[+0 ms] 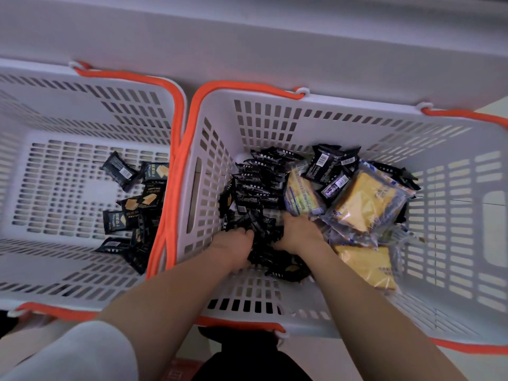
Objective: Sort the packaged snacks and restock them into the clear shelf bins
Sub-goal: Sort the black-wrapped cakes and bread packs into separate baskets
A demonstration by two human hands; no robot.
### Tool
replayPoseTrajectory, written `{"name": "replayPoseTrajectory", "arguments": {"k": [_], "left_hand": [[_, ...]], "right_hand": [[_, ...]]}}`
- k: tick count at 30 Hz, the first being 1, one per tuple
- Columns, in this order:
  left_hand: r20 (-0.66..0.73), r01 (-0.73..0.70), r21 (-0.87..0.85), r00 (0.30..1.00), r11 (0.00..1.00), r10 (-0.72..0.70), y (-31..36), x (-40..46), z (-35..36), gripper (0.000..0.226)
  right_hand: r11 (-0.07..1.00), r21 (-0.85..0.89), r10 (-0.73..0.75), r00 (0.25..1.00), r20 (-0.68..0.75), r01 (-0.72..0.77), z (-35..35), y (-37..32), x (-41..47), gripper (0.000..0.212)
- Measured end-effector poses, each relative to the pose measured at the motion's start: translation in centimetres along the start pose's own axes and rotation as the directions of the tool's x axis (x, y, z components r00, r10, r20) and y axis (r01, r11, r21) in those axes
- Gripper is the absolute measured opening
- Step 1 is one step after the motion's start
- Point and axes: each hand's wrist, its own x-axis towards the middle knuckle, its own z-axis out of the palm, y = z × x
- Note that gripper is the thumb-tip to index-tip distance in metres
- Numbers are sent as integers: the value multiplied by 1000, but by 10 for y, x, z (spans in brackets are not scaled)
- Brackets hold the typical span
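Both hands deep in right basket. Left hand and right hand curl their grip round black snack packets, pile directly under and ahead of fingers. Left basket, holding sorted packets, lies left, nearer left hand.

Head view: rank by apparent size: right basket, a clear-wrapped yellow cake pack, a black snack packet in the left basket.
1. Right basket
2. Yellow cake pack
3. Black snack packet, clearly the smallest.

Pretty dim, flat, soft lighting with a bluish-grey cast, no harsh shadows or glare. Wide-angle bending at the edges, slight overall softness, blurrier at the bottom.
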Motion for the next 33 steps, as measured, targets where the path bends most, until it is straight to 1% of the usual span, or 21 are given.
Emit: {"name": "replayPoseTrajectory", "arguments": {"k": [2,3,5,7,8,11,13,15,17,19,20,22,23,24,26,28,30,33], "left_hand": [[22,-23,23,1000,999,22,0,1,1,60],[22,-25,38,999,999,24,0,1,2,61],[13,-16,69,1000,997,15,2,2,2,60],[-12,-4,97,1000,995,5,6,2,1,58],[-33,1,111,999,994,3,7,1,0,55],[-100,4,139,995,990,10,6,-2,-7,46],[-143,14,143,990,990,6,2,-4,-17,44],[-195,38,112,981,993,-16,-2,-4,-26,40],[-215,69,43,975,997,-58,-7,-2,-32,38],[-166,88,-36,982,995,-93,-12,4,-33,37],[-135,91,-74,986,993,-100,-14,8,-31,38],[-106,77,-130,990,988,-91,-17,17,-23,43],[-103,62,-150,992,987,-78,-16,20,-19,48],[-96,52,-167,993,985,-69,-15,23,-15,52],[-85,50,-189,994,981,-67,-12,27,-8,55],[-87,39,-204,995,978,-58,-10,31,-3,55],[-90,34,-198,995,980,-53,-10,34,-4,53],[-59,33,-158,997,987,-43,-11,36,-10,55]], "right_hand": [[998,69,4,996,-85,2,-6,10,-7,60],[994,105,-11,990,-140,26,-10,17,-11,56],[984,139,-75,971,-227,108,-16,34,-22,55],[975,108,-157,949,-275,193,-19,45,-33,59],[975,51,-195,940,-282,217,-19,48,-37,60],[952,-188,-281,932,-227,240,-9,40,-43,58],[931,-266,-297,944,-145,252,-1,32,-41,60],[925,-260,-304,950,-67,277,0,28,-37,61],[924,-204,-323,946,31,322,-5,31,-33,59],[919,-154,-345,930,128,362,-8,36,-31,63],[915,-148,-354,923,153,376,-7,38,-32,70],[895,-201,-374,916,147,398,-2,39,-34,92],[873,-263,-393,912,120,410,2,39,-34,100],[848,-327,-416,906,79,418,7,38,-33,103],[814,-409,-454,891,-5,412,13,36,-28,97],[800,-447,-465,885,-38,401,13,34,-23,91],[782,-477,-466,885,-21,401,12,32,-19,92],[726,-565,-455,890,33,392,9,29,-16,92]]}}
